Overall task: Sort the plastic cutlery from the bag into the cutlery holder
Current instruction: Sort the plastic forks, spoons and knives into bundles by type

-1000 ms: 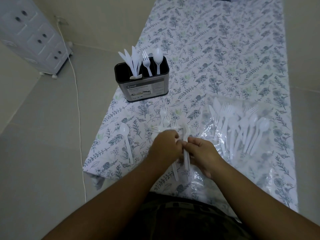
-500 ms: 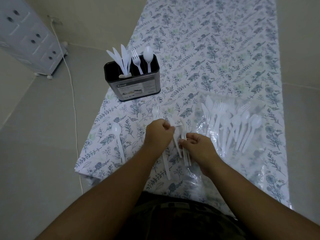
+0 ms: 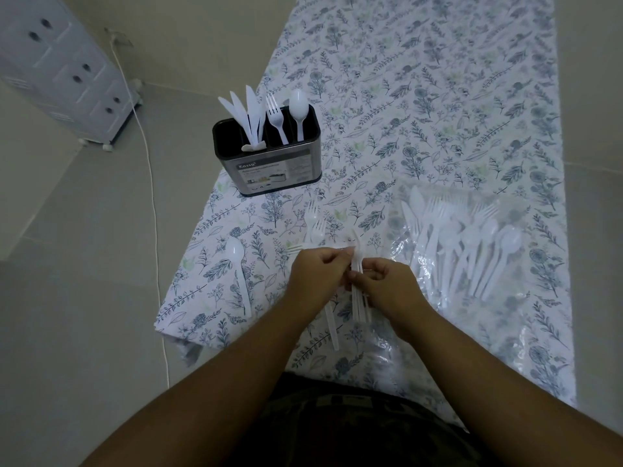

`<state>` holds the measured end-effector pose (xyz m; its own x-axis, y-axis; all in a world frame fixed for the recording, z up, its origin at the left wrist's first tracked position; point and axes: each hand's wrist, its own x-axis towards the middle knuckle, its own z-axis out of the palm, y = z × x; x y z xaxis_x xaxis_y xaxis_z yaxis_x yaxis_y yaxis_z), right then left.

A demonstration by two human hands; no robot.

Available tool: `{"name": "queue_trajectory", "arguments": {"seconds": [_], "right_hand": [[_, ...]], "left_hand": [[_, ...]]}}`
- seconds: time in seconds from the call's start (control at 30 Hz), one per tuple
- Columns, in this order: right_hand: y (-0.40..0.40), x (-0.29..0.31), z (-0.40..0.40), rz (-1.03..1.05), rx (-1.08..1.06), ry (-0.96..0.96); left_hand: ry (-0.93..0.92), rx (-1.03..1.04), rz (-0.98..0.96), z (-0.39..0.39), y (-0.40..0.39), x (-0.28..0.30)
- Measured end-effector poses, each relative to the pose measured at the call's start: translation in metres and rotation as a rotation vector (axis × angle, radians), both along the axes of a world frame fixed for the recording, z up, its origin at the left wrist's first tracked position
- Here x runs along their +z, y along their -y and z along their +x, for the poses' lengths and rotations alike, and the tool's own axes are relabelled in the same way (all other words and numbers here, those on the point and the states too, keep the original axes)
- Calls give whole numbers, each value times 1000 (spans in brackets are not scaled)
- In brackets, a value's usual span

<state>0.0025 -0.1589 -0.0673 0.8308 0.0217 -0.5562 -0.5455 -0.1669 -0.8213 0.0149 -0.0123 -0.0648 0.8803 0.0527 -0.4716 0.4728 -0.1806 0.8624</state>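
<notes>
My left hand and my right hand meet near the table's front edge, both closed on a small bundle of white plastic forks whose handles stick out below my fingers. A few more forks lie just beyond my left hand. The clear bag of white cutlery lies flat to the right. The black cutlery holder stands at the table's left edge with knives, a fork and a spoon upright in separate compartments.
A lone white spoon lies on the floral tablecloth left of my hands, near the table's left edge. On the floor at the far left stand a white drawer unit and a white cable.
Both hands stayed together on the forks and gathered them into a tighter upright bundle. My head moved slightly, shifting the whole scene in view.
</notes>
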Motion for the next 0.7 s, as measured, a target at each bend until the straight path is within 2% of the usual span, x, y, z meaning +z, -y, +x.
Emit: {"name": "queue_trajectory", "arguments": {"seconds": [0.07, 0.13, 0.2, 0.27, 0.37, 0.47, 0.57, 0.7], "right_hand": [[1, -1, 0, 18, -37, -57], [1, -2, -2, 29, -52, -111], [0, -1, -4, 32, -57, -135], [-1, -1, -5, 16, -59, -127], [-5, 5, -3, -83, 1, -71], [-9, 12, 4, -197, 83, 11], [-16, 20, 14, -441, 245, 240], [-28, 35, 24, -569, 344, 505]], "left_hand": [[45, -88, 108, -2, -5, -1], [200, -153, 417, 0, -15, -4], [296, -130, 608, 5, -27, -8], [268, -92, 666, 13, -39, -14], [177, -189, 742, 20, -56, -25], [197, -228, 746, 21, -66, -26], [253, -248, 726, 21, -73, -20], [189, -342, 442, 24, -83, 5]]}}
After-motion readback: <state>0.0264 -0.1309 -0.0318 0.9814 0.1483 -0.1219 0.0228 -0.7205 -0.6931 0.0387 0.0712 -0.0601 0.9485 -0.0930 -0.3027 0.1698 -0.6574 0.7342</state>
